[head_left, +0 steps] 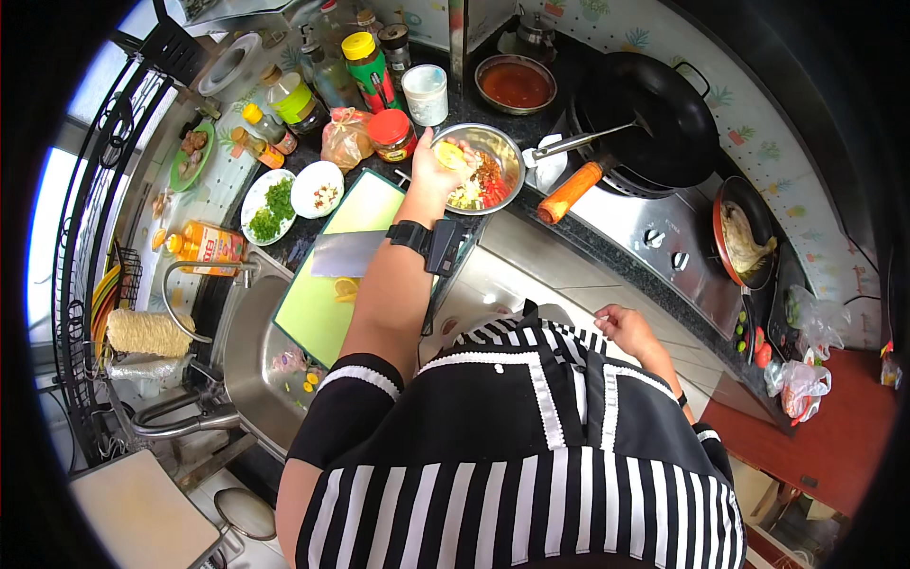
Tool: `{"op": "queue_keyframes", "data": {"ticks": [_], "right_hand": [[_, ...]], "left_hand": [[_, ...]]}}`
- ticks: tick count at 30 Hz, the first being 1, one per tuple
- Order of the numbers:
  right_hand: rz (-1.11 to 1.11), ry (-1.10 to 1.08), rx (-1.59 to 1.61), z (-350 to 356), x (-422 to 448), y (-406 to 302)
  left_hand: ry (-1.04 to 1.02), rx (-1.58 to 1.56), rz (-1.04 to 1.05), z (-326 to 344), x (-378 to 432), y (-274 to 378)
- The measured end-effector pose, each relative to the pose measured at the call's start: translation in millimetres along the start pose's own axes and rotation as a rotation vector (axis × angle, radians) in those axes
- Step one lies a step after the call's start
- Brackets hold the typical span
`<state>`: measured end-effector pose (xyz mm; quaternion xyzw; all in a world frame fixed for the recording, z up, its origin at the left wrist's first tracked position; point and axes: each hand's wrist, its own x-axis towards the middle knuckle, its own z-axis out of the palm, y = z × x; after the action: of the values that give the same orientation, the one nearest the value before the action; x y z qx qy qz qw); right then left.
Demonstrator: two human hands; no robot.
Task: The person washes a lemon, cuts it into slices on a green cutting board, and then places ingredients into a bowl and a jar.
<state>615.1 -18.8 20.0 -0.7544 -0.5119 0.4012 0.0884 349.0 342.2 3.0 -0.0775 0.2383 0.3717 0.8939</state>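
My left hand is over the near left part of a metal bowl, palm up, with yellow lemon slices in it. The bowl holds chopped red, pale and yellow-green ingredients. Under my left forearm lies a green cutting board with a cleaver and more lemon slices on it. My right hand hangs beside the striped apron, its fingers curled close together; whether anything small is between them cannot be told.
A black wok with a wooden handle and a metal ladle stands on the stove. A pan holds poultry. A pan of red-brown liquid, jars and bottles line the wall. The sink lies left of the board.
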Motion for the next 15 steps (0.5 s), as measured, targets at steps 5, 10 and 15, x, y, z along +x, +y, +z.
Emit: {"op": "queue_keyframes", "data": {"ticks": [5, 10, 15], "right_hand": [[0.103, 0.046, 0.068, 5.3, -17.7, -1.0], [0.132, 0.118, 0.106, 14.1, -30.2, -5.0], [0.158, 0.156, 0.104, 25.7, -37.3, -2.4]], "left_hand": [[0.017, -0.053, -0.035, -0.3, 6.6, 1.2], [0.020, 0.069, -0.018, 2.2, 15.4, -2.9], [0.120, 0.091, -0.035, 5.5, 21.8, -6.6]]}}
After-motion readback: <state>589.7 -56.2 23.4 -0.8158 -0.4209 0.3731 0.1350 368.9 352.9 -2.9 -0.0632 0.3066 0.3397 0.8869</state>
